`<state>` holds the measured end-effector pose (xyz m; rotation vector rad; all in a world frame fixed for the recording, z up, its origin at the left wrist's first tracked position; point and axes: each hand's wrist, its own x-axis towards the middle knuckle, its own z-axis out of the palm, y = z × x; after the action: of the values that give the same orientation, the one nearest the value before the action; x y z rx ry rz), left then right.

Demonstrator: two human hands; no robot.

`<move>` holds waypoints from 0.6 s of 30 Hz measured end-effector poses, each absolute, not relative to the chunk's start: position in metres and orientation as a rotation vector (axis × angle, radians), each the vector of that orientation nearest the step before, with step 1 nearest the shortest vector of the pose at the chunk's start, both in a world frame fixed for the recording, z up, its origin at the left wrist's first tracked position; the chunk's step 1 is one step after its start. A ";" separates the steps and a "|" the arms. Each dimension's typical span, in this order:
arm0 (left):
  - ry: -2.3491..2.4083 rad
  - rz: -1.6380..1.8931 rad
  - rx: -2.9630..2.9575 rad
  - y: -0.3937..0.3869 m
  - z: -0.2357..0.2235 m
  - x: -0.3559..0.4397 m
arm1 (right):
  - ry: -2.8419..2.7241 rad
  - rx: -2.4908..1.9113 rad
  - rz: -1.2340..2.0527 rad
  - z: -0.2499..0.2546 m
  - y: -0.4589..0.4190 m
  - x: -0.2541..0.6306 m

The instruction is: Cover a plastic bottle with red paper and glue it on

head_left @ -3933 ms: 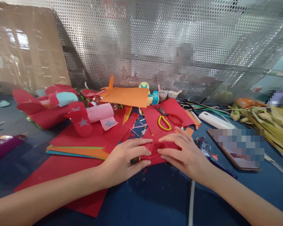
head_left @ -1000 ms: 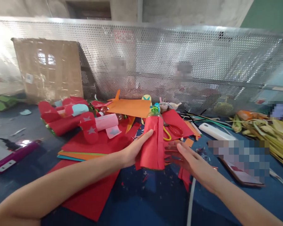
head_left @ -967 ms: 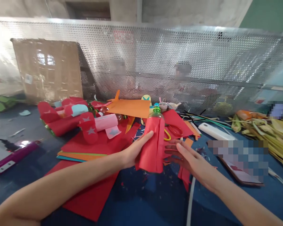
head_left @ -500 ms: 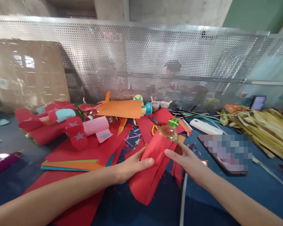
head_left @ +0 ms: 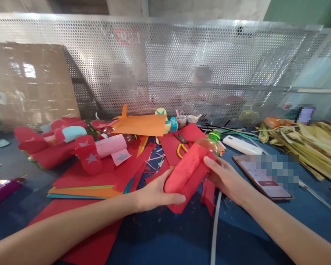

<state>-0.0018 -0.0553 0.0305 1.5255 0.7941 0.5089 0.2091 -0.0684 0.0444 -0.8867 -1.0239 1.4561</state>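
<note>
Both hands hold a clear plastic bottle [head_left: 208,144] with a green cap, its body wrapped in red paper [head_left: 186,169]. My left hand [head_left: 160,189] grips the lower end, thumb laid across the paper. Around the upper part, near the shoulder, my right hand [head_left: 223,175] is closed with its thumb on the paper's edge. The bottle tilts, cap pointing up and to the right. Fingers under the bottle are mostly hidden. Just behind it lie yellow-handled scissors [head_left: 181,149] on red paper, and folded red strips [head_left: 208,195] lie beneath the right hand.
Red star-decorated paper shapes [head_left: 89,156] and stacked coloured sheets [head_left: 82,193] lie left. An orange sheet [head_left: 139,125] sits behind. A phone [head_left: 260,178], a white device [head_left: 241,144] and dried husks [head_left: 314,147] are right. A perforated metal panel [head_left: 165,55] and a cardboard box [head_left: 30,81] stand behind.
The wrapped bottle has turned flatter, its lower end rising and its cap shifting right. My left hand has moved toward the bottle's base; my right hand has moved slightly right and up.
</note>
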 end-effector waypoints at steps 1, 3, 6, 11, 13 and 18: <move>0.784 0.513 1.523 -0.055 0.030 -0.002 | -1.034 -0.900 1.451 0.043 -0.067 0.210; 0.770 0.520 1.504 -0.055 0.030 -0.002 | -1.037 -0.953 1.407 0.041 -0.066 0.212; 0.765 0.539 1.464 -0.055 0.029 -0.001 | -1.014 -1.011 1.372 0.037 -0.066 0.211; 0.788 0.507 1.474 -0.056 0.028 -0.003 | -1.101 -0.967 1.393 0.037 -0.070 0.207; 0.800 0.503 1.482 -0.056 0.027 -0.003 | -1.121 -0.969 1.358 0.037 -0.072 0.206; 0.792 0.512 1.478 -0.057 0.025 -0.003 | -1.122 -0.968 1.328 0.037 -0.071 0.204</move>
<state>-0.0030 -0.0567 0.0248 1.4784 0.7924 0.5118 0.2043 -0.0707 0.0373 -0.9679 -1.1215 1.3279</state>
